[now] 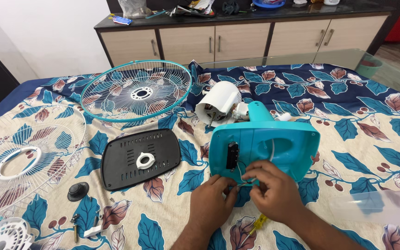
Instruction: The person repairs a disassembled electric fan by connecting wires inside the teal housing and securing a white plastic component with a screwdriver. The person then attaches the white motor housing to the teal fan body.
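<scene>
The turquoise fan base (274, 146) is turned upside down on the flowered bedsheet (371, 134), so that its hollow underside is seen like an open shell. Inside this hollow a black switch block (232, 155) is fixed at the left wall, and thin wires (246, 181) are led from it down to the lower edge. The wires are pinched by both hands at the near rim of the base. The left hand (213, 203) is laid with the palm down, its fingers pressed together and curled around the wire ends. The right hand (274, 187) is bent at the wrist, the thumb and forefinger closed on the same wires, just touching the left hand. A yellow screwdriver (258, 223) is partly covered under the right wrist. Behind the base the white motor housing (217, 103) is lying on its side, joined to the turquoise neck. To the left a black bottom plate (140, 159) is placed flat, and a white ring nut (145, 160) is resting on it. Farther left a black knob (78, 190), some screws (76, 222) and two fan grilles are spread: one with turquoise rim (136, 90), one white (21, 155).
</scene>
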